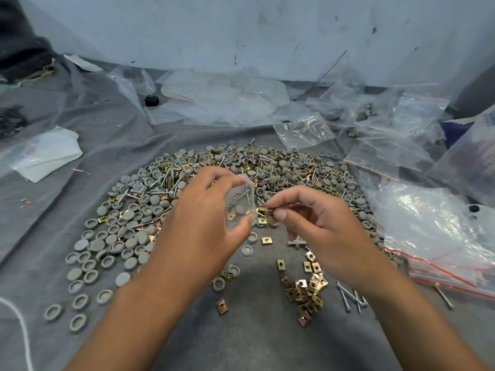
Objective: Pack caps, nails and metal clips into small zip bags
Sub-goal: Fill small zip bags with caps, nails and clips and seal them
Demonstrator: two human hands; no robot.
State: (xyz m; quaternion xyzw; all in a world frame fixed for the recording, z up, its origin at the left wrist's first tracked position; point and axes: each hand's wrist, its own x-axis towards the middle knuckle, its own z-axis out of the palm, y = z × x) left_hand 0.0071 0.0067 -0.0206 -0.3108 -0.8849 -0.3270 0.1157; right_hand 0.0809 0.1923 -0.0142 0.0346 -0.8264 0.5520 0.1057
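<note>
Here left hand [203,210] grips small zip bag [241,202], mouth turned toward right hand [308,218], whose fingers [280,214] pinch a metal clip [269,210] just beside it, likely for dropping in.

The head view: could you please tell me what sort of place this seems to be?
Probably an informal hardware-packing spot on a grey cloth: a big loose heap of caps, nails and clips, stacks of zip bags, and a small bag being filled by the left hand.

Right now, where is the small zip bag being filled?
In the head view, the small zip bag is centre frame, held by the left hand, above the mixed pile, beside the right hand.
</note>
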